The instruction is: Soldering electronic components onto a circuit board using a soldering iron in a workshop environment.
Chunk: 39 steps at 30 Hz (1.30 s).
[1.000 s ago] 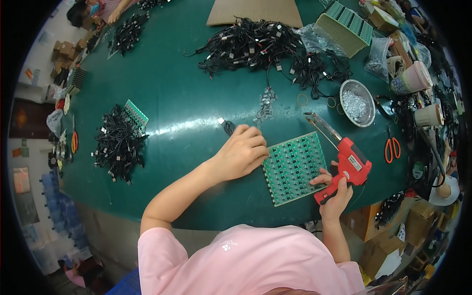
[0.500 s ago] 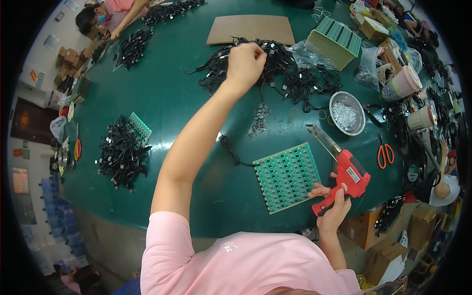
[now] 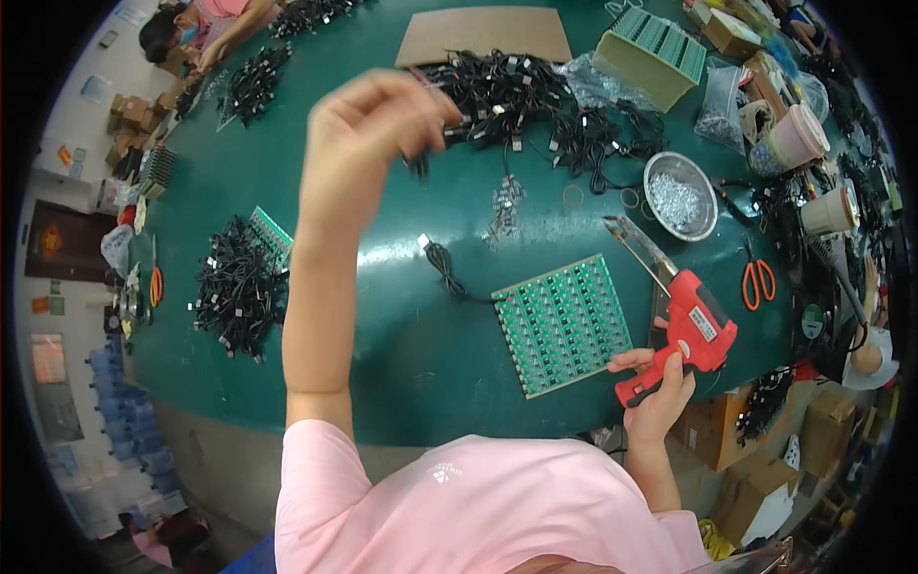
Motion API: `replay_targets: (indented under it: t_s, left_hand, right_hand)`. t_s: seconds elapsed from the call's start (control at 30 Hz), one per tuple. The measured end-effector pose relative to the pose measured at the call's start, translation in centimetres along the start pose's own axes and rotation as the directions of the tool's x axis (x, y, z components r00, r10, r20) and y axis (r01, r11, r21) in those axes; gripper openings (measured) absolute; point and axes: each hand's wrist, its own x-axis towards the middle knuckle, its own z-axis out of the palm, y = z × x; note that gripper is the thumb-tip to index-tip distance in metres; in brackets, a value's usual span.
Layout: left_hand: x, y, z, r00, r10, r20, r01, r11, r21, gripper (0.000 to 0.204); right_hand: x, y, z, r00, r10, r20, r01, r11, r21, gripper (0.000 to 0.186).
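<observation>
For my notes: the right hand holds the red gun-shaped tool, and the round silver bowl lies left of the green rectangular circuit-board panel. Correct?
One side is wrong: the head view shows the round silver bowl to the right of the green rectangular circuit-board panel. The right hand holds the red gun-shaped tool.

Illumination is bright and fairly even; the source lies outside the view. A whitish glare streak crosses the smooth dark-green tabletop (image 3: pixel 411 373) left of centre, washing out its colour there. Glints show in the round silver metal bowl (image 3: pixel 698 230). Shadows are soft and faint. The bare left hand (image 3: pixel 359 143) is motion-blurred, and the thin black cable (image 3: pixel 418 165) at its fingers is smeared. The red plastic glue gun (image 3: pixel 698 325) and the rectangular green circuit-board panel (image 3: pixel 564 325) read clearly. Fisheye distortion bows the table edge; black vignetting closes the corners.
</observation>
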Motion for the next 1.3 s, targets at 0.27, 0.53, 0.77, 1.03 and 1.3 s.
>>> replay_targets:
  t_s: [0.27, 0.53, 0.77, 1.03, 1.3]
  left_hand:
    - [-12.1, -3.0, 10.0, 0.844, -0.517, 0.144, 0.417, 0.801, 0.43, 0.011]
    - [-13.6, -3.6, 10.8, 0.913, -0.395, 0.105, 0.33, 0.863, 0.382, 0.011]
    - [-14.0, -3.5, 11.5, 0.872, -0.486, 0.064, 0.444, 0.839, 0.313, 0.013]
    - [-13.8, -3.5, 12.0, 0.76, -0.648, 0.036, 0.628, 0.748, 0.216, 0.014]
    - [-14.6, -6.2, 11.9, 0.637, -0.75, 0.181, 0.754, 0.556, -0.349, 0.012]
  right_hand:
    - [0.4, -0.2, 4.6, 0.954, 0.19, 0.232, -0.153, 0.974, -0.17, 0.046]
    - [0.0, -0.4, 5.2, 0.937, 0.203, 0.285, -0.149, 0.969, -0.199, 0.037]
    - [-0.4, -1.5, 5.2, 0.946, 0.171, 0.276, -0.08, 0.947, -0.311, 0.016]
    - [-0.7, -1.5, 5.0, 0.949, 0.15, 0.276, -0.017, 0.903, -0.43, 0.014]
    - [-1.5, -0.9, 4.8, 0.957, 0.136, 0.256, 0.005, 0.876, -0.482, 0.007]
